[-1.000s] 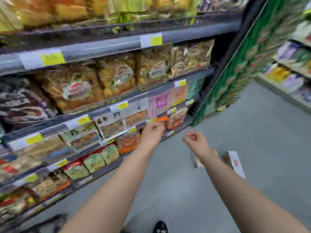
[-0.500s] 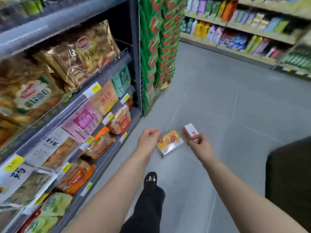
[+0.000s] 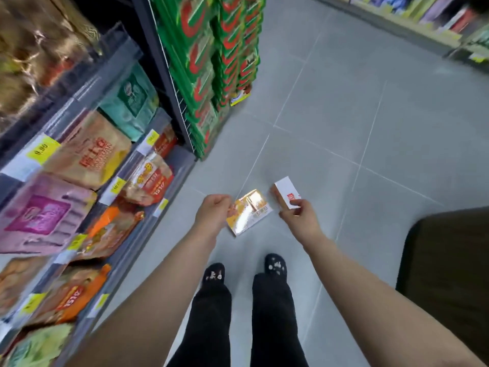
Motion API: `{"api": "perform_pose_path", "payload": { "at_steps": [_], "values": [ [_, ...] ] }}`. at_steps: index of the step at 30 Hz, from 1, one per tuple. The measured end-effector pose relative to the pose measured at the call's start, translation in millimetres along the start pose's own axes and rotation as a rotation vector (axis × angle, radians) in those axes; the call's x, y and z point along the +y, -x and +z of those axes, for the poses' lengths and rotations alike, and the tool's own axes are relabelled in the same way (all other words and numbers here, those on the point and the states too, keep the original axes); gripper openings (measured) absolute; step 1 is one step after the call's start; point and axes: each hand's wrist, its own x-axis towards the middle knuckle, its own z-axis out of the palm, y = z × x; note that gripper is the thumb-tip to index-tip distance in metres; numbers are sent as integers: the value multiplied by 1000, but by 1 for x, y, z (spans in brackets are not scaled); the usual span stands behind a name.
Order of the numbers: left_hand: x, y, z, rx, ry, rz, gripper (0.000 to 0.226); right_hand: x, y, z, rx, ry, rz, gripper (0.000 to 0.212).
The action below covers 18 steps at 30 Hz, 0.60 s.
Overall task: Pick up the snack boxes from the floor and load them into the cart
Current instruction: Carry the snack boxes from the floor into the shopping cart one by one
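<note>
Left hand [image 3: 214, 213]: fingers curled nearly closed, pinching the left edge of a glossy yellow-orange flat snack box [image 3: 248, 211]; box held tilted above the grey tiled floor [image 3: 344, 123], in front of the feet.

Right hand [image 3: 300, 217]: fingers wrapped round the near end of a white rectangular carton with a red label [image 3: 286, 192]; carton angled away from the palm, just right of the yellow box, apart from it.

Surroundings: snack-bag shelves [image 3: 87, 154] left; dark brown panel [image 3: 447, 274] at right edge, cannot tell what it is.
</note>
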Motion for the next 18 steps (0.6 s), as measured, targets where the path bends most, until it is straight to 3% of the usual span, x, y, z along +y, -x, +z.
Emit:
{"api": "perform_pose_path", "payload": {
  "at_steps": [6,14,18],
  "values": [
    [-27,-77,42,111,95,-81,30,18,-95,8,-148,160,-19,56],
    [-188,-197,99,256,212,-428,7,125,-221,57,-254,359,0,53],
    [-268,-273,120,256,189,-467,44,186,-283,99,-269,392,54,60]
  ]
}}
